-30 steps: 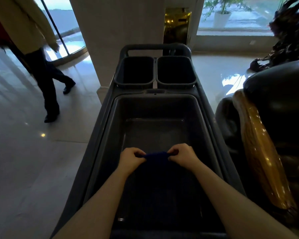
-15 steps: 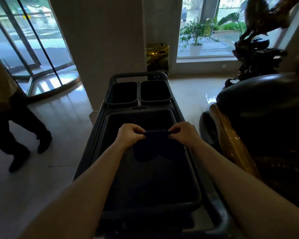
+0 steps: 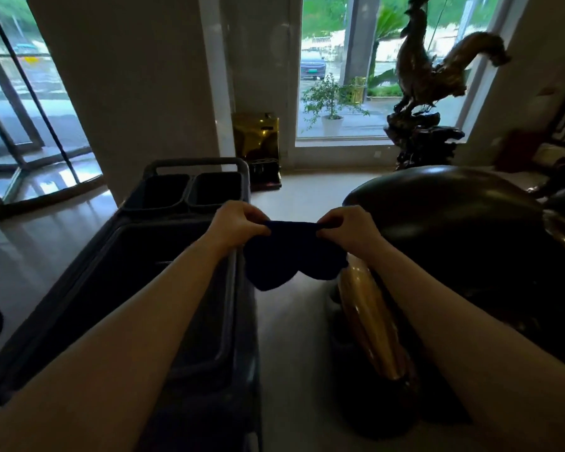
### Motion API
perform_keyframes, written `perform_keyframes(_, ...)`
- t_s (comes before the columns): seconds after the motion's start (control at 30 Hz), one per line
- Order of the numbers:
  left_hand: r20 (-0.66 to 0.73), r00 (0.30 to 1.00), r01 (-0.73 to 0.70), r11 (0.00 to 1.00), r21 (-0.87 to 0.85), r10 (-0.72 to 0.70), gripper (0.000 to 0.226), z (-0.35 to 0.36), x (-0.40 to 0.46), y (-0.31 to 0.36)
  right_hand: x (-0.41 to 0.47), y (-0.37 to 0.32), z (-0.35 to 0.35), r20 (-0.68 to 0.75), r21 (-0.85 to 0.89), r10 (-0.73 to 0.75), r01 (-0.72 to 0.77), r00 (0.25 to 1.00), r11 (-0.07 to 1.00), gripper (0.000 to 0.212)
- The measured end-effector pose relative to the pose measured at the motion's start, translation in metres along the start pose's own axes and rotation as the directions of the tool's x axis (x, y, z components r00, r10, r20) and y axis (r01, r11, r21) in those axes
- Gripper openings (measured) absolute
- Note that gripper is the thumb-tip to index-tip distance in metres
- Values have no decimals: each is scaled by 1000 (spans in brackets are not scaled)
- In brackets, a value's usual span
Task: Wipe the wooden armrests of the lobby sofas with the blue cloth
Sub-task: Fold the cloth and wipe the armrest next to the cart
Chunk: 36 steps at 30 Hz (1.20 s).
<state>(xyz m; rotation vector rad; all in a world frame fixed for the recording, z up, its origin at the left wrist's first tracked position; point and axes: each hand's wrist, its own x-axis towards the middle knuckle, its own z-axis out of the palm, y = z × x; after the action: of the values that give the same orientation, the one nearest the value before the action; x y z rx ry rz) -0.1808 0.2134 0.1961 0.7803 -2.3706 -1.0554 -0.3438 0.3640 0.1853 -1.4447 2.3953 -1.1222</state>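
Note:
A dark blue cloth (image 3: 287,256) hangs stretched between my two hands in mid-air. My left hand (image 3: 237,225) pinches its left top corner, and my right hand (image 3: 348,228) pinches the right one. The cloth's lower edge droops over the gap between the cart and the sofa. A glossy wooden armrest (image 3: 372,318) runs along the near side of the dark leather sofa (image 3: 454,230), just below and right of the cloth. My right forearm crosses above part of that armrest.
A grey service cart (image 3: 111,282) with a large tub and two small bins (image 3: 190,190) stands at the left. A pillar (image 3: 128,93), a brass bin (image 3: 256,141), a carved sculpture (image 3: 424,93) and a window lie ahead. Pale floor (image 3: 291,337) shows between cart and sofa.
Both hands lifted the cloth out of the cart's tub and carried it right, toward the sofa armrest. My view turned right and up. The person walking at the left has left the view.

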Motion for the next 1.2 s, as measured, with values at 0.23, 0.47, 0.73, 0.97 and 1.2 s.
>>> perform_keyframes(0.23, 27, 999, 37, 997, -61, -35, 16, 118, 15, 65, -26, 102, -89, 4, -58, 13, -12, 1000, 998, 15)
perform_keyframes(0.47, 113, 987, 123, 990, -73, -114, 17, 222, 53, 72, -26, 208, -103, 88, -56, 115, -111, 989, 992, 10)
perform_keyframes(0.73, 226, 961, 179, 981, -70, -159, 17, 329, 111, 32, -6, 329, -80, 176, 42, 255, -266, 951, 963, 19)
perform_keyframes(0.97, 203, 940, 279, 960, 9, -276, 16, 409, 115, -14, -2, 422, -29, 269, 61, 317, -345, 909, 937, 31)
perform_keyframes(1.2, 207, 922, 341, 940, -26, -329, 20, 483, 117, -66, -2, 499, 15, 359, 70, 275, -320, 892, 945, 25)
